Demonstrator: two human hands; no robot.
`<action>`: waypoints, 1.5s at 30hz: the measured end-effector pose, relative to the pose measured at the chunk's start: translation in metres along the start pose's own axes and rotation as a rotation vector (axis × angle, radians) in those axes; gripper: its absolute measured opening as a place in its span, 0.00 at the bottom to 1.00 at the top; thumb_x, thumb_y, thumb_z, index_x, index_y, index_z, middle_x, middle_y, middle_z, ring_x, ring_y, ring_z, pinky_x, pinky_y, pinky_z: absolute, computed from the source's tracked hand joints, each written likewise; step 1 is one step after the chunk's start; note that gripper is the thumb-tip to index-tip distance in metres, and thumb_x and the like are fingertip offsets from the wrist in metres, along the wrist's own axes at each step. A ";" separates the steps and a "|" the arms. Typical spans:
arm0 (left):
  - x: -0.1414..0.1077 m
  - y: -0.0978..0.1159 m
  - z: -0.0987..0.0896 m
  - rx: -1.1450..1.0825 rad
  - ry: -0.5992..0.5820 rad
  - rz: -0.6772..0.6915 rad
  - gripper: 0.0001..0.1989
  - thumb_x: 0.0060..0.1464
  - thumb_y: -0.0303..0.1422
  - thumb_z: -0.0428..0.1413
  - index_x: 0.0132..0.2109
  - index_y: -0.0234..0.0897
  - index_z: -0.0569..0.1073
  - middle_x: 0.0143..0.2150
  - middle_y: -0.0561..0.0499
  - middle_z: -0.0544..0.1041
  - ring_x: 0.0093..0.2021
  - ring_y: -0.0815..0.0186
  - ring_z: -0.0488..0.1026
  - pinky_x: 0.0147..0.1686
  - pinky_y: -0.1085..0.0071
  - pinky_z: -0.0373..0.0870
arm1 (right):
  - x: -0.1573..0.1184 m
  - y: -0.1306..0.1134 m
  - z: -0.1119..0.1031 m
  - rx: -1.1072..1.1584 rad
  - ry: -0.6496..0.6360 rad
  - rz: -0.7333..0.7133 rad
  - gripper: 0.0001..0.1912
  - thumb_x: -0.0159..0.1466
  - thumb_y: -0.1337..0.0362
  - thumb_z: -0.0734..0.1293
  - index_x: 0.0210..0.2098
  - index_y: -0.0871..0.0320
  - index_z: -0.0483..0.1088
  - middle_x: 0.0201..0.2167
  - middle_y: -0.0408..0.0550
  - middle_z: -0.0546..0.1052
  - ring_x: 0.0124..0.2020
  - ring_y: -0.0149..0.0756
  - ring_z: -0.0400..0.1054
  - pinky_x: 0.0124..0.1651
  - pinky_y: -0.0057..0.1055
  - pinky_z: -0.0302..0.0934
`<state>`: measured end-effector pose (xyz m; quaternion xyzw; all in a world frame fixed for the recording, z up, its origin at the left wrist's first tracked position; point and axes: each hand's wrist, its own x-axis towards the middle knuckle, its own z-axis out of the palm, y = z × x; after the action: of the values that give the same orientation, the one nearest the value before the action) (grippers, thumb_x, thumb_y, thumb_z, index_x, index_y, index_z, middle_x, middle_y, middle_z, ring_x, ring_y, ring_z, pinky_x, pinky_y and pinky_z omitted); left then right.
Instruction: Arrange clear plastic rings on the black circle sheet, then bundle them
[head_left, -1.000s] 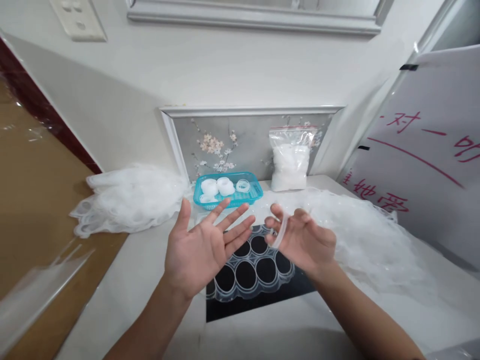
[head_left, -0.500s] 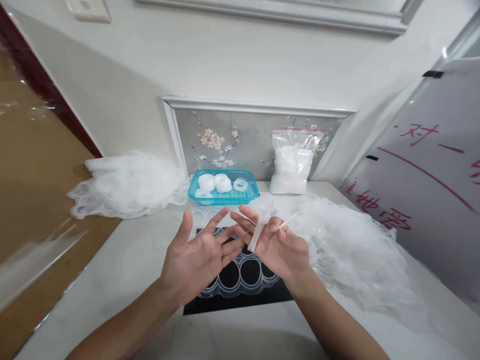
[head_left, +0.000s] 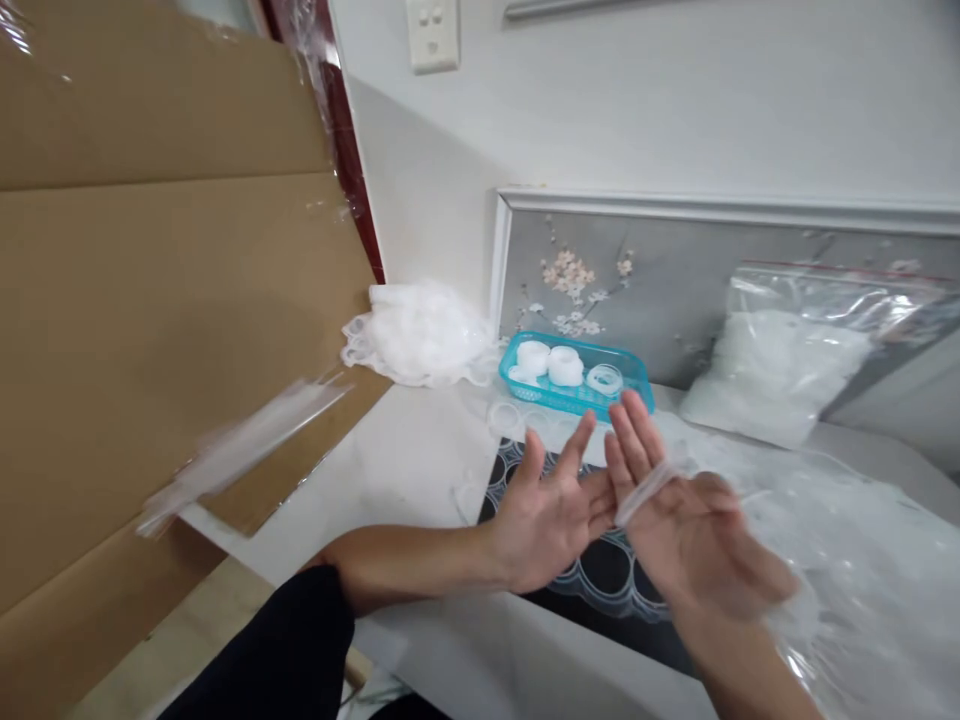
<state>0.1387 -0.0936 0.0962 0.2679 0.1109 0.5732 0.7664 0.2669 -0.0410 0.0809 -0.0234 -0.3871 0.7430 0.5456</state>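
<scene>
Centre-right of frame, a thin clear plastic ring [head_left: 651,485] lies across my right hand [head_left: 694,540], fingers flat, not clenched. Looks light, flimsy, slippery; best pinched by its rim. My left hand [head_left: 551,520] is open, empty, touching the right. Beneath: black mat [head_left: 592,580]. Beyond: blue basket [head_left: 574,385].

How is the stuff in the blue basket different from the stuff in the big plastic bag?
The blue basket is open and holds a few separate white rings; the plastic bag is sealed and packed full. The basket lies flat; the bag leans on the flowered panel. Both hold white things and sit behind the hands.
</scene>
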 end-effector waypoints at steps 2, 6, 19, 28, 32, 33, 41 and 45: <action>-0.003 0.000 -0.001 0.009 -0.036 -0.054 0.49 0.52 0.64 0.45 0.71 0.46 0.38 0.66 0.44 0.64 0.68 0.57 0.55 0.65 0.58 0.38 | 0.000 -0.004 0.003 0.009 0.025 -0.030 0.02 0.58 0.57 0.70 0.29 0.43 0.76 0.62 0.33 0.66 0.70 0.40 0.46 0.72 0.47 0.37; -0.001 0.019 0.001 -0.111 0.003 -0.050 0.52 0.47 0.68 0.41 0.71 0.48 0.38 0.66 0.42 0.63 0.63 0.53 0.63 0.64 0.57 0.43 | -0.003 0.000 0.014 -0.029 0.035 -0.025 0.04 0.59 0.57 0.69 0.29 0.44 0.76 0.61 0.34 0.67 0.70 0.38 0.47 0.73 0.44 0.34; -0.005 0.013 0.011 -0.006 -0.042 0.040 0.53 0.47 0.70 0.33 0.71 0.43 0.42 0.63 0.42 0.68 0.65 0.54 0.60 0.64 0.58 0.45 | 0.009 -0.004 0.027 -0.049 -0.047 -0.179 0.04 0.55 0.56 0.72 0.26 0.45 0.75 0.60 0.35 0.68 0.70 0.36 0.46 0.72 0.44 0.36; 0.002 0.031 0.018 -0.086 -0.044 0.001 0.54 0.43 0.71 0.40 0.71 0.47 0.42 0.66 0.40 0.62 0.65 0.53 0.60 0.64 0.60 0.49 | 0.004 -0.026 0.023 0.038 -0.083 -0.185 0.03 0.56 0.54 0.71 0.28 0.43 0.76 0.57 0.37 0.71 0.67 0.38 0.53 0.72 0.46 0.34; 0.000 0.026 0.018 -0.116 -0.011 0.005 0.53 0.45 0.70 0.41 0.70 0.42 0.48 0.64 0.41 0.65 0.64 0.52 0.61 0.62 0.59 0.54 | 0.001 -0.006 0.025 0.008 -0.162 -0.131 0.03 0.57 0.55 0.71 0.27 0.44 0.76 0.60 0.36 0.69 0.67 0.37 0.53 0.72 0.45 0.36; -0.001 0.024 0.018 -0.107 -0.013 -0.010 0.54 0.45 0.70 0.41 0.70 0.42 0.49 0.64 0.42 0.66 0.64 0.52 0.61 0.62 0.59 0.53 | 0.002 -0.004 0.026 -0.009 -0.161 -0.153 0.03 0.57 0.55 0.71 0.28 0.44 0.76 0.60 0.35 0.69 0.68 0.36 0.51 0.72 0.45 0.36; -0.004 0.023 0.013 -0.039 -0.089 -0.093 0.56 0.40 0.73 0.40 0.70 0.47 0.49 0.66 0.43 0.63 0.68 0.49 0.53 0.64 0.57 0.43 | 0.007 -0.035 0.028 -0.031 -0.085 -0.320 0.03 0.59 0.58 0.70 0.29 0.43 0.76 0.58 0.36 0.70 0.69 0.34 0.49 0.72 0.42 0.34; -0.008 0.031 0.014 -0.123 -0.121 -0.121 0.57 0.41 0.72 0.43 0.71 0.46 0.44 0.68 0.39 0.58 0.68 0.48 0.54 0.64 0.58 0.47 | -0.001 -0.061 0.031 0.024 0.008 -0.397 0.02 0.55 0.59 0.73 0.28 0.43 0.76 0.57 0.35 0.71 0.69 0.32 0.47 0.73 0.38 0.31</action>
<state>0.1178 -0.0987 0.1233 0.2475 0.0451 0.5143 0.8199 0.3012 -0.0526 0.1392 0.0572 -0.3731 0.6254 0.6829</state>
